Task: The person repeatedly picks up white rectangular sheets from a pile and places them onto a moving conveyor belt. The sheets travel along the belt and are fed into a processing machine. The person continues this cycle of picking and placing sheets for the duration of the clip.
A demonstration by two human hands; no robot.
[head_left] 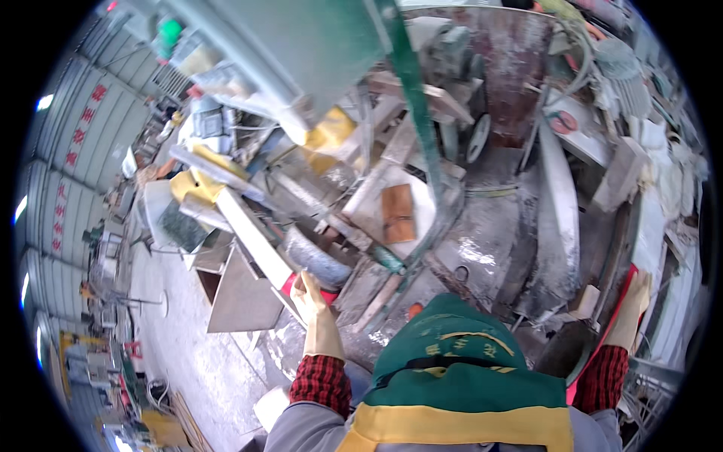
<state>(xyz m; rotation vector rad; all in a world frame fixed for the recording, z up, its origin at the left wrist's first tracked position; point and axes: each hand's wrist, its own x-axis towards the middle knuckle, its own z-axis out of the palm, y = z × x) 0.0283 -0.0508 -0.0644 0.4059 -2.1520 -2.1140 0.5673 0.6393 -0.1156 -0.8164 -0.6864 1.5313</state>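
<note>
My left hand [309, 300], in a cream rubber glove with a red-and-black checked cuff, is closed, its fingers pressed together. Red material [329, 297] shows on both sides of its fingers, but what it is stays unclear. Just beyond lie a grey curved piece [316, 258] and the near end of a long white bar [254, 235]. Far out to the right, my right hand [634, 301] wears the same kind of glove and closes at the upper end of a long red strip [622, 303]. The strip runs down along its inner side toward my sleeve.
A green metal frame [419, 105] with a large pale panel [301, 45] stands ahead. A brown block [398, 213] rests on a white surface behind it. Wet boards, a curved pale slab [559, 203] and stone pieces crowd the right. Grey floor [177, 331] extends left.
</note>
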